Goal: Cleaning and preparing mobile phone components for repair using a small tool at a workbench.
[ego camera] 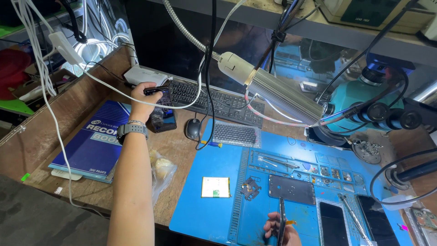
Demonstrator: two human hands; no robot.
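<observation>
My left hand [144, 96] reaches far forward to the left end of the black keyboard [214, 101] and grips a small dark device [154, 90], with a white cable running past it. A dark phone [163, 119] lies just below that hand. A grey watch and a bracelet sit on the wrist. My right hand [282, 230] stays low at the front edge of the blue work mat [214, 214], pinching a thin dark phone part [282, 221] held on edge. A dark phone back panel [291, 189] lies on the mat just above it.
A blue record book [93, 146] lies at left, a clear plastic bag [161, 173] beside my forearm. A mouse [193, 129], a small green board [215, 187], tweezers, two dark phone screens [355, 223], a gooseneck lamp [277, 93] and a teal microscope [364, 107] crowd the bench.
</observation>
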